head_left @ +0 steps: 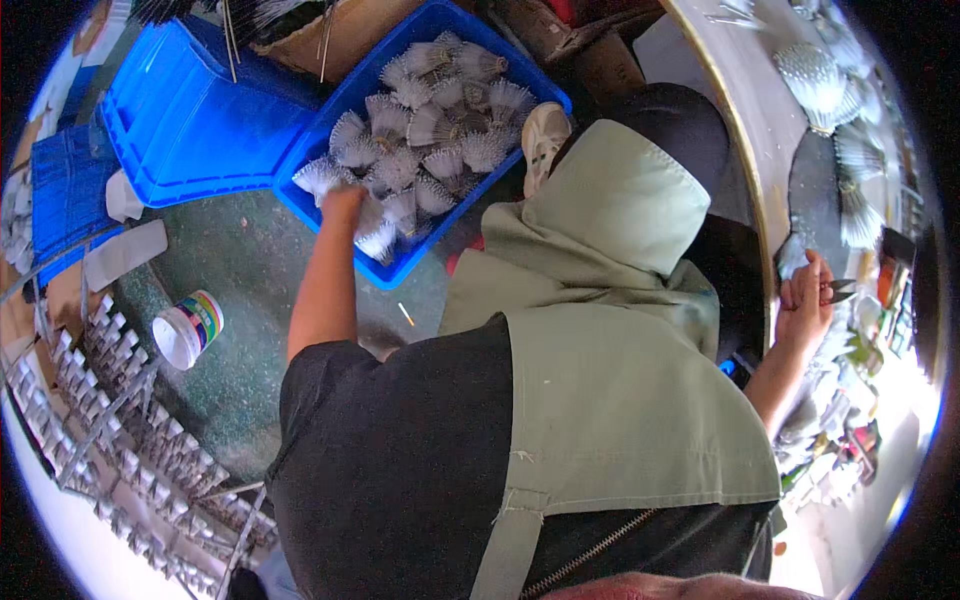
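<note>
Left hand (345,203) is down at the near-left edge of the load, curled around or onto a wire bunch (322,177); fingers are hidden from above, so can't confirm a real grasp. Right hand (803,297) has its fingers wrapped round a dark pointed tool (843,290), tips aimed away from the palm and body, which looks like a parked hold that leaves the left free for handling. The bunch sits among similar ones in a blue tray (384,273), pale tips fanned out and packed close; likely they prop each other that way and the tips don't get crushed. Tray is at floor level, front-left, probably there because a straight left arm covers it without leaving the bench (735,85). On the bench, more bunches (808,80) lie along the right side, within reach of the tool hand. Apron (620,400) covers the lap, presumably against wire ends. Further out: a blue bin (210,110) right against the tray's left side, a small white tub (182,335) on the green floor (250,235), and a rack (150,450) of pale-ended pieces lower left, rows spaced apart, maybe to stop tangling.
</note>
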`<action>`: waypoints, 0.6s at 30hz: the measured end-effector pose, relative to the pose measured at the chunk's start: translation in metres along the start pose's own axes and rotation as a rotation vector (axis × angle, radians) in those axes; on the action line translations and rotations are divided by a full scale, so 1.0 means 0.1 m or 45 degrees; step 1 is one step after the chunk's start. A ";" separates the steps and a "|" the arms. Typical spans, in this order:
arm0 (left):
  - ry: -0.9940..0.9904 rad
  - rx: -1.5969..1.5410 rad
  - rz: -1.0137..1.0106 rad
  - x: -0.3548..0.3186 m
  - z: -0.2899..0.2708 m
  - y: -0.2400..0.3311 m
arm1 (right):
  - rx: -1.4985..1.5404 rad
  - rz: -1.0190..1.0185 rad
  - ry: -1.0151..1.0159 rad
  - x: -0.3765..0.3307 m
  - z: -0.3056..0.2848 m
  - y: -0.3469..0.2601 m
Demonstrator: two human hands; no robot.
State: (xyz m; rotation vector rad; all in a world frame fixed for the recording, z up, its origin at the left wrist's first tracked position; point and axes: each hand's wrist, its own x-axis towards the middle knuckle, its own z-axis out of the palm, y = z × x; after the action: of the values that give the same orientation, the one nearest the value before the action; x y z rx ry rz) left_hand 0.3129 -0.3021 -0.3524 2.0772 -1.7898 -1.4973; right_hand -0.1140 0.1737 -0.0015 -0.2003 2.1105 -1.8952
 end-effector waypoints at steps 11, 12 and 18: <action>-0.397 -0.982 -0.530 0.07 1.49 0.87 | -0.002 0.031 0.231 0.07 0.13 0.02; -0.320 -1.037 -0.563 0.04 1.65 1.15 | 0.011 0.013 0.238 0.03 0.13 -0.01; -0.941 -1.017 0.115 1.33 1.55 0.66 | -0.180 0.139 0.326 0.15 0.59 0.02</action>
State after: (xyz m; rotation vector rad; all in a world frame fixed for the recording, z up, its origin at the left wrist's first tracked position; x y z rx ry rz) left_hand 0.1468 -0.3436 -0.4825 1.1128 -1.0147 -2.5744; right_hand -0.1099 0.1135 -0.0100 0.1337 2.3696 -1.7911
